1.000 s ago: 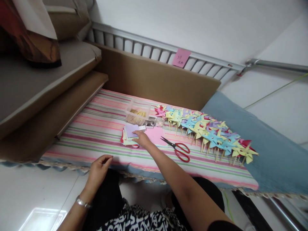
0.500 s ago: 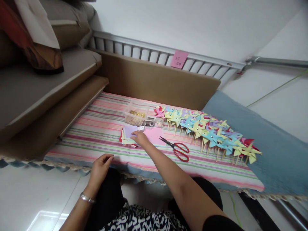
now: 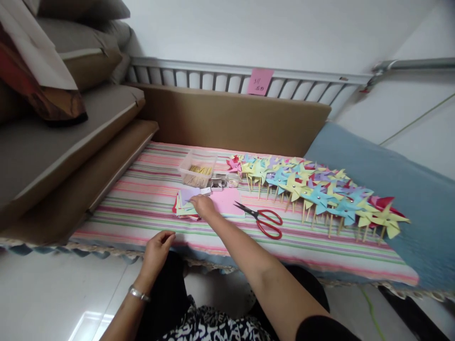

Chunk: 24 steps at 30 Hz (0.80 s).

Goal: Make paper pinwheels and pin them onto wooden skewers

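Cannot tell pinching from resting at the right grip, with fingertips blending into the paper stack and part of the stack covered. Cannot judge the gap between thumb and finger in the left grip, too small for certainty. Cannot read the writing on the pink note, nor identify the contents of the small clear case. Cannot count the pinwheels, with back ones hidden by front ones. Cut off: cushions and draped cloth at left, pipe and blue cover at right, both arms at the bottom.
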Motion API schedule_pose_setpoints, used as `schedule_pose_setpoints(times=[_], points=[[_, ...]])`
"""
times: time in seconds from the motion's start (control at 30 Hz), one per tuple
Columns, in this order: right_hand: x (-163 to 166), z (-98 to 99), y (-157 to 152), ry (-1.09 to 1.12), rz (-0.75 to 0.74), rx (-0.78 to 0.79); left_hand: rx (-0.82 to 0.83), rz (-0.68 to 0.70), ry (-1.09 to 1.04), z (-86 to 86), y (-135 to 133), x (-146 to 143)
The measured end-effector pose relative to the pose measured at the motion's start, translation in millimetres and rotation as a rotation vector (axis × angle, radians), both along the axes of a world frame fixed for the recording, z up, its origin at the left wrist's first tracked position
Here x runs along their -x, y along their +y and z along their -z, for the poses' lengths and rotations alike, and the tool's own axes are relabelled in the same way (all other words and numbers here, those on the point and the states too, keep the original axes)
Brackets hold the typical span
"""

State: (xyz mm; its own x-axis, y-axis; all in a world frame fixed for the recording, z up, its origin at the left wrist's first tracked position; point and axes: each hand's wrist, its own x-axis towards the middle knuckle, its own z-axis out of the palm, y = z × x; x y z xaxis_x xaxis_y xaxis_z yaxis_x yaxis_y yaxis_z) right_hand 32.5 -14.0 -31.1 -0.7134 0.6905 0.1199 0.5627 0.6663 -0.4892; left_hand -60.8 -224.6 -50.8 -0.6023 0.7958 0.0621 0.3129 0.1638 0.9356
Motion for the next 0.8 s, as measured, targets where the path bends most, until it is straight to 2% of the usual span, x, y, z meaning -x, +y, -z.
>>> schedule_pose_setpoints(times=[0.13, 0.2, 0.27, 0.37, 0.47, 0.53, 0.6, 0.7, 0.77, 0.8], points=[[-10, -12.6, 11, 0.14, 0.102, -0.001, -0.027, -0.023, -0.047, -3.5, 6, -15], [-24, -22.7, 16, 0.224, 0.152, -0.019, -0.07, -0.034, -0.163, -10.7, 11, -29], [-47, -32.6, 14, 0.296, 0.175, -0.046, -0.13, 0.004, -0.42, -23.0, 18, -47], [-89, -39.4, -5, 0.359, 0.159, -0.087, -0.192, 0.168, -0.946, -46.8, 37, -78], [-133, -33.0, -36, 0.378, 0.026, -0.171, -0.222, 0.276, -1.23, -64.8, 61, -108], [-158, -24.8, -54, 0.359, -0.074, -0.257, -0.255, 0.222, -1.299, -68.4, 74, -127], [-181, -17.8, -64, 0.318, -0.124, -0.314, -0.242, 0.109, -1.317, -65.9, 83, -144], [-212, -12.3, -59, 0.258, -0.159, -0.301, -0.188, -0.024, -1.298, -59.6, 87, -160], [-234, -9.8, -45, 0.198, -0.083, -0.252, -0.191, -0.077, -1.276, -59.4, 84, -162], [-244, -7.9, -36, 0.163, 0.007, -0.227, -0.199, -0.098, -1.267, -61.0, 81, -161]])
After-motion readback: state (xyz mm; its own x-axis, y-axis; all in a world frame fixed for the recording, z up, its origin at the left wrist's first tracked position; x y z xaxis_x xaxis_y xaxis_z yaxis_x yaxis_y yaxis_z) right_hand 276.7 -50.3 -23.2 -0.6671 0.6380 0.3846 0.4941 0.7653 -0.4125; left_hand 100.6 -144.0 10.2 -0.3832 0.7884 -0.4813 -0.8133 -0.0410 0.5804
